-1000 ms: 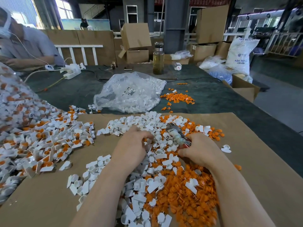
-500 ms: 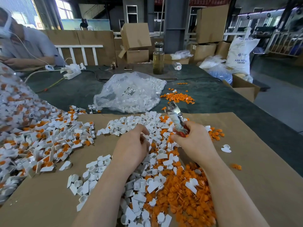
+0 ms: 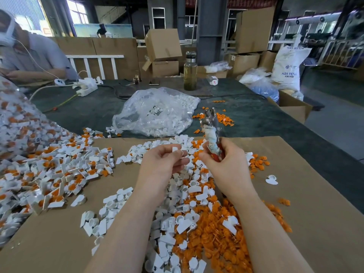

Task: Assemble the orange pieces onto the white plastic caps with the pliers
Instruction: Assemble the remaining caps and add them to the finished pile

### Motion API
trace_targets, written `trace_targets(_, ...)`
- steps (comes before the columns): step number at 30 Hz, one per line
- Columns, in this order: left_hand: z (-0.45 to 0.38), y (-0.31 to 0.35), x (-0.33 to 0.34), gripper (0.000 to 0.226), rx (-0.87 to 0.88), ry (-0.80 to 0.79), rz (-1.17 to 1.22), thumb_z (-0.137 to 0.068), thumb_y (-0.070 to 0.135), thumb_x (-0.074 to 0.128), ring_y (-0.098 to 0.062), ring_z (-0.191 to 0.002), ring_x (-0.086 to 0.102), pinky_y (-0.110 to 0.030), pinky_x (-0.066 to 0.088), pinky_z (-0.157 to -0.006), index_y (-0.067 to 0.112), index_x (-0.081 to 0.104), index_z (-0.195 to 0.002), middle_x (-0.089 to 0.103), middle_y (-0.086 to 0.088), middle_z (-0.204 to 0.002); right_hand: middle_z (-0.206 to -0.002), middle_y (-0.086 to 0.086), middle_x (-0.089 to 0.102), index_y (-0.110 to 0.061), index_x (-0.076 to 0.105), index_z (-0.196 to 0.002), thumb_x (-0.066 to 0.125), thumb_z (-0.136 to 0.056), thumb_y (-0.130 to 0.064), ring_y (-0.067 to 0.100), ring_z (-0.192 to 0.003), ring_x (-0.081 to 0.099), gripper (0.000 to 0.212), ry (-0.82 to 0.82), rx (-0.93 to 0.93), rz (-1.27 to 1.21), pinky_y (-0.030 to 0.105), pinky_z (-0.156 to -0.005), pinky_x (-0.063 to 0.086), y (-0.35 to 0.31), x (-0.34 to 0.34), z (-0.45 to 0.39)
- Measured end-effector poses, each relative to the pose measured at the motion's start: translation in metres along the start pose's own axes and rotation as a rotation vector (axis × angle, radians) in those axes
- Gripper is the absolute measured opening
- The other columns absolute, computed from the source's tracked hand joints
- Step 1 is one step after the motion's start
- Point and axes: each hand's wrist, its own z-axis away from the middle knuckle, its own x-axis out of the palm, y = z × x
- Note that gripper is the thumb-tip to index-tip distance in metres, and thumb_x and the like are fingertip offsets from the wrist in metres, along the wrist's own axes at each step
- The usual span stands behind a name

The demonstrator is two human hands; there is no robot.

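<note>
While the left hand [image 3: 161, 164] pinches a white cap [image 3: 175, 149], the right hand [image 3: 224, 164] grips upright pliers [image 3: 211, 133], nose pointing away.

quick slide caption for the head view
Left hand pinches a white cap; right hand holds pliers upright above mixed parts.

Daylight is pouring in from the windows [image 3: 75, 11] at the far end of the hall, blowing them out to near white while the ceiling above them is sinking into shadow. The cardboard sheet [image 3: 307, 194] on the counter is sitting in soft, even light, with only faint shadows forming under the forearms. The plastic bag [image 3: 155, 113] beyond the sheet is catching a mild sheen. The wide-angle lens is bending the railings and boxes toward the frame edges, and the heap left of the sheet is smearing into blur.
</note>
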Motion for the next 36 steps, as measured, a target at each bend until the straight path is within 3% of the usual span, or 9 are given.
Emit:
trace_targets(6,0.005,0.000,0.010,0.007,-0.007,0.070,0.082,-0.085,0.011,0.075,-0.015,-0.077,0.075,-0.023,0.060,-0.066,0.009,0.071,-0.091,0.078,-0.004,-0.083,-0.082,-0.019,0.065,-0.037,0.057,-0.092,0.074,-0.086,-0.024,-0.006,-0.085,0.062,0.023,0.029,-0.058,-0.069,0.010,-0.067,0.049,-0.006,0.003,0.004)
trace_targets(9,0.007,-0.001,0.012,0.005,-0.030,0.111,0.089,-0.081,0.016,0.079,-0.010,-0.070,0.069,-0.023,0.055,-0.064,0.013,0.076,-0.084,0.077,-0.003,-0.082,-0.079,-0.018,0.064,-0.031,0.059,-0.093,0.074,-0.086,-0.021,-0.007,-0.081,0.060,0.019,0.054,-0.082,-0.065,0.006,-0.065,0.046,-0.007,0.004,0.005)
trace_targets(17,0.010,0.004,0.015,0.010,-0.018,0.120,0.113,-0.080,0.005,0.077,-0.018,-0.068,0.075,-0.019,0.055,-0.056,0.007,0.072,-0.088,0.075,-0.009,-0.071,-0.079,-0.018,0.063,-0.034,0.053,-0.090,0.075,-0.085,-0.023,0.000,-0.081,0.061,0.025,0.130,-0.145,-0.030,0.016,-0.065,0.050,-0.008,0.006,0.006)
trace_targets(21,0.014,0.004,0.019,0.010,-0.001,0.111,0.104,-0.078,0.004,0.079,-0.019,-0.067,0.075,-0.019,0.055,-0.056,0.006,0.073,-0.086,0.075,-0.010,-0.072,-0.075,-0.017,0.061,-0.025,0.057,-0.091,0.076,-0.084,-0.022,0.000,-0.079,0.060,0.020,0.169,-0.181,0.006,0.014,-0.060,0.048,-0.007,0.008,0.006)
trace_targets(33,0.018,0.003,0.024,0.014,0.143,0.121,-0.001,-0.078,0.005,0.079,-0.019,-0.068,0.073,-0.022,0.057,-0.062,0.017,0.078,-0.071,0.075,-0.004,-0.068,-0.074,-0.014,0.062,-0.019,0.059,-0.088,0.076,-0.082,-0.021,0.006,-0.074,0.060,0.019,0.204,-0.203,0.018,0.027,-0.060,0.052,-0.007,0.010,0.007)
trace_targets(36,0.019,0.003,0.024,0.014,0.205,0.127,-0.077,-0.078,0.008,0.079,-0.014,-0.068,0.072,-0.026,0.058,-0.068,0.020,0.078,-0.072,0.074,0.000,-0.068,-0.072,-0.015,0.061,-0.020,0.058,-0.087,0.077,-0.082,-0.020,0.002,-0.074,0.060,0.019,0.204,-0.199,0.015,0.016,-0.058,0.047,-0.008,0.009,0.006)
